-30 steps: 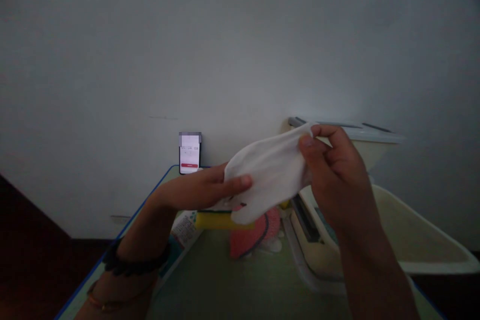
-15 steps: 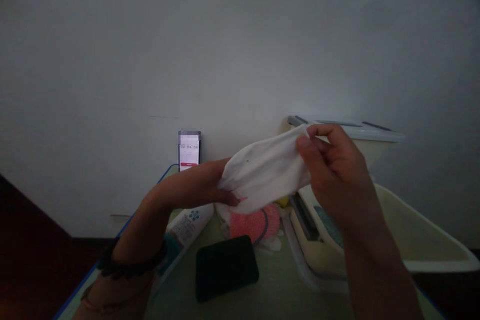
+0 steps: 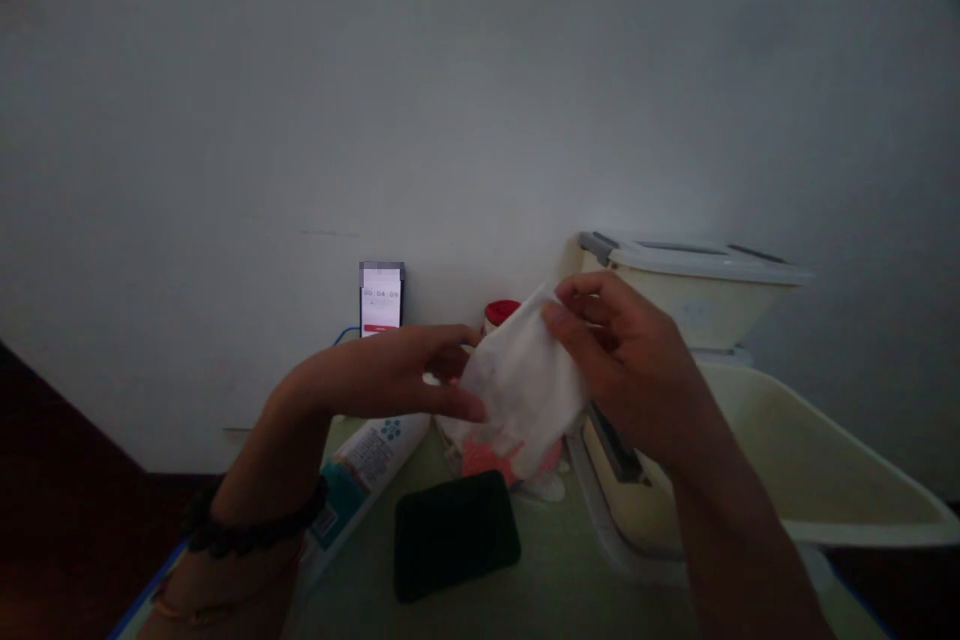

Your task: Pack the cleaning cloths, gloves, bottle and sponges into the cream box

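Both my hands hold a white cloth up above the table. My right hand pinches its upper right edge between thumb and fingers. My left hand grips its left side, fingers pointing right. The cloth is bunched narrow between the two hands and hangs over a pink and red round item on the table. I wear a dark bead bracelet on the left wrist.
On the pale green table lie a black flat pad and a white tube or bottle on its side. A lit phone leans on the wall. A red-capped jar stands behind the cloth. A cream basin and lidded container sit on the right.
My hands have come closer together, folding the stretched cloth narrower. The yellow-edged pad seen a second ago now lies flat on the table, black side up. The red-capped jar is now uncovered.
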Demonstrator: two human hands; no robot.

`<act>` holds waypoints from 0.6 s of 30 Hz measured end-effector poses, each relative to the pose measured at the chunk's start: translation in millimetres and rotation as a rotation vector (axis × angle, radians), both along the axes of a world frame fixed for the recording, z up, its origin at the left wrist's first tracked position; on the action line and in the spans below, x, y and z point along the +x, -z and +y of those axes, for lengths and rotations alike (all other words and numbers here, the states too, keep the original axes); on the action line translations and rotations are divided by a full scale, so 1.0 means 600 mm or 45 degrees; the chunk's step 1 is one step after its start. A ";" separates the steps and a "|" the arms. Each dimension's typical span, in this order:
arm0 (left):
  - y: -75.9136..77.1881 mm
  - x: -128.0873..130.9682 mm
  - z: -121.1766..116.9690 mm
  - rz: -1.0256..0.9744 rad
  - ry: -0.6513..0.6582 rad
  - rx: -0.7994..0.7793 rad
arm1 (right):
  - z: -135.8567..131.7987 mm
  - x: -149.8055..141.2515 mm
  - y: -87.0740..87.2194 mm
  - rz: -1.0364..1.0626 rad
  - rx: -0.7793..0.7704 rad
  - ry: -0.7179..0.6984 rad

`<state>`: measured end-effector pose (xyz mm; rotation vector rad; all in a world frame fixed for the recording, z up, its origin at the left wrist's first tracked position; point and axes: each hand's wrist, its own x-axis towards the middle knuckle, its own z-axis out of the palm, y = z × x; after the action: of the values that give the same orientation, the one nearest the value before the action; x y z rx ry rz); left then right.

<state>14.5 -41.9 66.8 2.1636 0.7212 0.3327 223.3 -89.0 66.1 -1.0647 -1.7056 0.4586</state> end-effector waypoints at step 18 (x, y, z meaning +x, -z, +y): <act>-0.019 -0.016 -0.007 -0.173 -0.263 0.573 | -0.009 0.005 -0.010 -0.343 -0.081 -0.071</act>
<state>4.9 -46.3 78.5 2.4555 0.8564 0.8084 226.1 -94.1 72.3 -1.1685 -1.9728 0.4217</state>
